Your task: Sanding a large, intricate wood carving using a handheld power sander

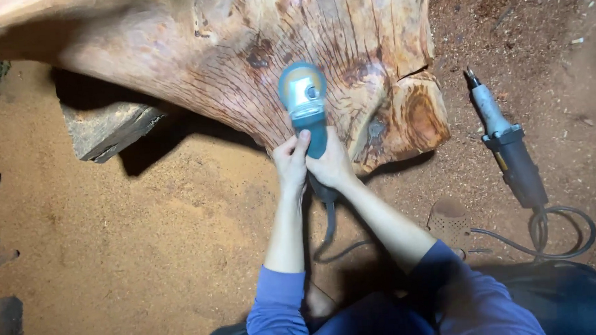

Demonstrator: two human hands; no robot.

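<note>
A teal angle grinder rests its round head against the cut face of a large reddish wood slab. My left hand wraps the left side of the grinder's body, thumb up along it. My right hand grips the same body from the right, just behind the head. The grinder's black cord runs down between my forearms, which are in blue sleeves. The slab shows radial cracks and a round knot at its lower right.
A second power tool, a grey die grinder with a coiled black cord, lies on the ground at the right. A rough wood block props the slab at the left. Sawdust covers the ground.
</note>
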